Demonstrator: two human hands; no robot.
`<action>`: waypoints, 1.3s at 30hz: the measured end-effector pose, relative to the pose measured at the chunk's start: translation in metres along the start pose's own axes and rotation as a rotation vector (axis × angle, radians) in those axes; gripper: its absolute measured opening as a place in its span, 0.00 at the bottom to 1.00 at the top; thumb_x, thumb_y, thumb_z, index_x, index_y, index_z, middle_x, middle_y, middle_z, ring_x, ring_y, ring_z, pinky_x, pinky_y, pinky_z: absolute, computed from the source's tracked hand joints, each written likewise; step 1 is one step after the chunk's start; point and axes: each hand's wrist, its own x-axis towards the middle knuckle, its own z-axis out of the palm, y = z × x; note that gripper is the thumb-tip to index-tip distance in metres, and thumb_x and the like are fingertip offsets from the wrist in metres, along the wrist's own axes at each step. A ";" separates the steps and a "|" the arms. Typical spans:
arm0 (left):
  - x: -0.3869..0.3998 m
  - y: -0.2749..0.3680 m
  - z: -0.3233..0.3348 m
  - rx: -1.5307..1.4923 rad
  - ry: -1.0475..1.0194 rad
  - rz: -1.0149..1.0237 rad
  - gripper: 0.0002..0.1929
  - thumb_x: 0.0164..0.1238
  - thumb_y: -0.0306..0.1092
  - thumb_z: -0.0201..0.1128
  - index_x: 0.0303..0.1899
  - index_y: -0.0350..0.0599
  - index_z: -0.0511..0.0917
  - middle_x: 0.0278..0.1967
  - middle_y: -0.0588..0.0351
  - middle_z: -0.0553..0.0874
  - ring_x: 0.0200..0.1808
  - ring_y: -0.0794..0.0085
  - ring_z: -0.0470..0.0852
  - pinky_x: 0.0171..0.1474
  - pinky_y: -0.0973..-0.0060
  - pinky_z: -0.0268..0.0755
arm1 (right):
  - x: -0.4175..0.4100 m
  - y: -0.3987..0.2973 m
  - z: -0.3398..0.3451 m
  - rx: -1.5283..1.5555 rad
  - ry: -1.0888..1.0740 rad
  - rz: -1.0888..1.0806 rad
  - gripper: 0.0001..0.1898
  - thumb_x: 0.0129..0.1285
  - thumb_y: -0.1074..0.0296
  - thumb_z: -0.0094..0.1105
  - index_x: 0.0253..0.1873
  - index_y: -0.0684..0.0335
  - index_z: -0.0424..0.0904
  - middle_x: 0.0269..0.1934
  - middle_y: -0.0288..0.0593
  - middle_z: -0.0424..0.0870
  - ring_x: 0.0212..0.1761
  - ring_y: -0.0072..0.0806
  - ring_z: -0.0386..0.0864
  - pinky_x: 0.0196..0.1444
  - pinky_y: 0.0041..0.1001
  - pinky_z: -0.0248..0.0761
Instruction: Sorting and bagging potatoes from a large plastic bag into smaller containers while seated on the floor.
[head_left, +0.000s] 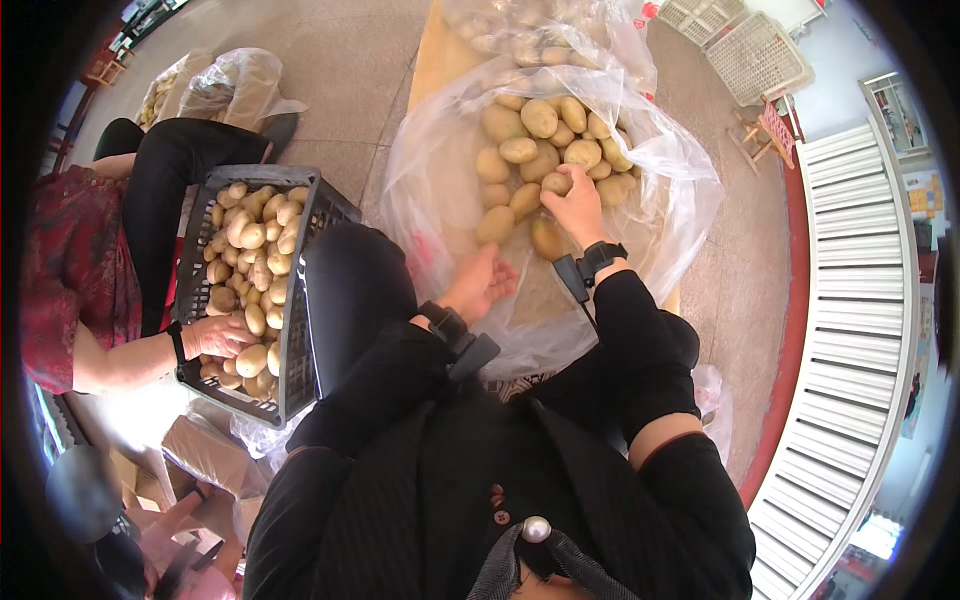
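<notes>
Before me lies a clear plastic bag (427, 161), its mouth spread wide around a pile of potatoes (539, 118). My right hand (579, 202) reaches over the pile with thumb and fingers around a small potato (556, 184). Nearer my body, my left hand (482, 285) is held over the bag, palm turned inward, fingers apart and nothing in them. Just beyond its fingertips rests another potato (496, 225). A darker, greenish-brown potato (548, 238) sits close to my right wrist, partly hidden by it.
A black plastic crate (298, 247) of potatoes stands by my left knee, with another person's hand (220, 335) in it. Beyond my bag lies a second plastic bag (525, 34) of potatoes. A white radiator (847, 300) runs along the right wall; white baskets (757, 60) stand far right.
</notes>
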 end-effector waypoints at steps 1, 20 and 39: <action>-0.001 0.001 0.002 -0.033 -0.020 0.015 0.16 0.65 0.45 0.50 0.41 0.41 0.65 0.34 0.54 0.72 0.37 0.65 0.75 0.38 0.68 0.71 | 0.000 -0.002 -0.003 0.191 -0.010 0.156 0.24 0.47 0.64 0.60 0.51 0.60 0.68 0.44 0.53 0.74 0.42 0.43 0.76 0.44 0.31 0.70; -0.006 0.010 -0.001 0.043 -0.188 -0.035 0.10 0.64 0.36 0.50 0.43 0.45 0.67 0.35 0.54 0.77 0.35 0.66 0.79 0.29 0.70 0.71 | -0.067 0.008 0.019 -0.072 -0.249 -0.034 0.26 0.44 0.57 0.63 0.49 0.62 0.71 0.41 0.55 0.76 0.44 0.46 0.74 0.47 0.36 0.67; -0.010 -0.002 0.002 0.263 -0.421 -0.055 0.30 0.60 0.66 0.41 0.45 0.47 0.72 0.29 0.61 0.76 0.25 0.78 0.75 0.24 0.77 0.71 | -0.096 -0.006 0.007 1.108 -0.513 0.081 0.17 0.52 0.76 0.51 0.48 0.67 0.64 0.49 0.45 0.70 0.46 0.30 0.71 0.49 0.27 0.66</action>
